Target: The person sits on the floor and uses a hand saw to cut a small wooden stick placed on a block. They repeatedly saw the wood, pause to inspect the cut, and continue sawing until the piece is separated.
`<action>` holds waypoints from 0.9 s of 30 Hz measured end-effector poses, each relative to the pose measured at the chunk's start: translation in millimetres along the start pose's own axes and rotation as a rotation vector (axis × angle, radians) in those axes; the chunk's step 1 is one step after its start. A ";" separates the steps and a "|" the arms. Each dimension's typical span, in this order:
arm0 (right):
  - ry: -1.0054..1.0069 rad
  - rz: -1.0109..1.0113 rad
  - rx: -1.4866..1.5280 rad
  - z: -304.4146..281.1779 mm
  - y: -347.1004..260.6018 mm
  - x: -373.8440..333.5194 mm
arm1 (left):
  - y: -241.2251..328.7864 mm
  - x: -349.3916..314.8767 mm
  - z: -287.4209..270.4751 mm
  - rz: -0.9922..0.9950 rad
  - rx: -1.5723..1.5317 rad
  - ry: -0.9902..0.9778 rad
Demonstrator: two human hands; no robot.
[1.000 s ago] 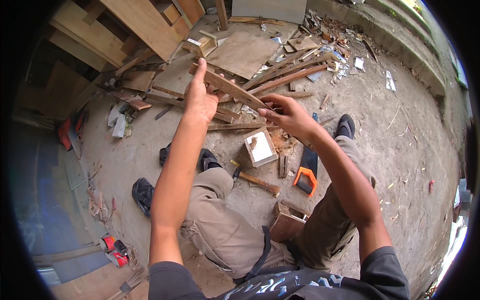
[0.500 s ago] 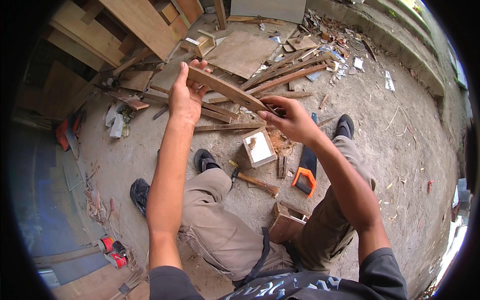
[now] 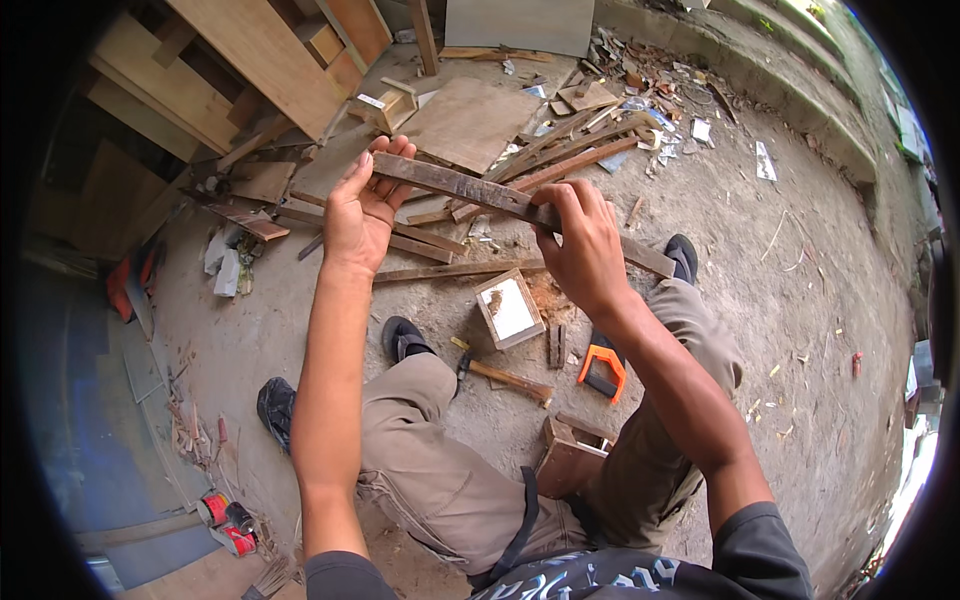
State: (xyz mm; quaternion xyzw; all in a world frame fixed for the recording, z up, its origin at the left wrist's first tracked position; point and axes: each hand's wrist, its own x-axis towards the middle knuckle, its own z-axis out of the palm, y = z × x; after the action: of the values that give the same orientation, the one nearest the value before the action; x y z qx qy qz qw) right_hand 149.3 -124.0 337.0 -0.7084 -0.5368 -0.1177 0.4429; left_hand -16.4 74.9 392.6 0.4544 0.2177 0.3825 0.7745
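A long, dark-stained wooden strip (image 3: pixel 455 186) is held up in front of me, slanting down from upper left to lower right. My left hand (image 3: pixel 362 215) supports its left end, thumb in front and fingers curled behind. Around the strip right of its middle, my right hand (image 3: pixel 583 245) is closed, and the far end sticks out past it above my right foot. Below lie a small wooden box (image 3: pixel 511 308) with a white inside, a hammer (image 3: pixel 510 381) and a handsaw (image 3: pixel 603 368) with an orange and black handle. The saw's blade is mostly hidden by my right arm.
A second small wooden box (image 3: pixel 573 455) sits between my legs. Wooden strips (image 3: pixel 560 178) and a plywood sheet (image 3: pixel 462 122) lie ahead on the dirt floor. Boards lean at upper left, near scattered rubbish and a concrete step (image 3: pixel 800 130). Red reels (image 3: pixel 228 520) lie at lower left.
The wooden strip has turned to show a darker face and more of its right end. My right hand has shifted, its back now facing up. My left hand has moved slightly down.
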 end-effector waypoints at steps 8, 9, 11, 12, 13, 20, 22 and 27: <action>-0.028 0.041 0.020 -0.3 2.3 5.3 | 1.1 -1.5 -8.6 0.057 -0.058 -0.021; -0.077 0.074 0.065 -5.3 6.3 11.6 | 5.3 -1.2 -10.6 0.087 -0.071 -0.053; -0.131 0.087 0.050 -24.3 18.5 19.2 | 15.5 1.2 -8.4 0.152 -0.094 -0.128; -0.145 0.074 0.039 -30.0 26.6 20.8 | 20.5 -0.7 -6.7 0.165 -0.111 -0.110; -0.168 0.073 0.054 -34.4 30.8 22.7 | 25.6 -2.5 -3.8 0.177 -0.129 -0.093; -0.328 0.109 0.086 -48.9 43.4 11.1 | 13.5 -8.4 -16.3 0.196 0.505 -0.138; -0.101 -0.101 -0.034 -44.4 44.3 10.0 | 12.3 -1.4 -32.6 0.146 0.433 -0.085; 0.342 0.105 0.021 -53.2 64.4 21.4 | 26.0 3.8 -71.5 0.222 0.234 -0.029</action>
State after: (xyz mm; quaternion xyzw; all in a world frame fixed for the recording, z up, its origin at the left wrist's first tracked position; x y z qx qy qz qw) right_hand 229.9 -152.1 349.3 -0.7004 -0.4171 -0.2075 0.5408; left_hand -73.3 124.0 380.0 0.5683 0.1981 0.4310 0.6723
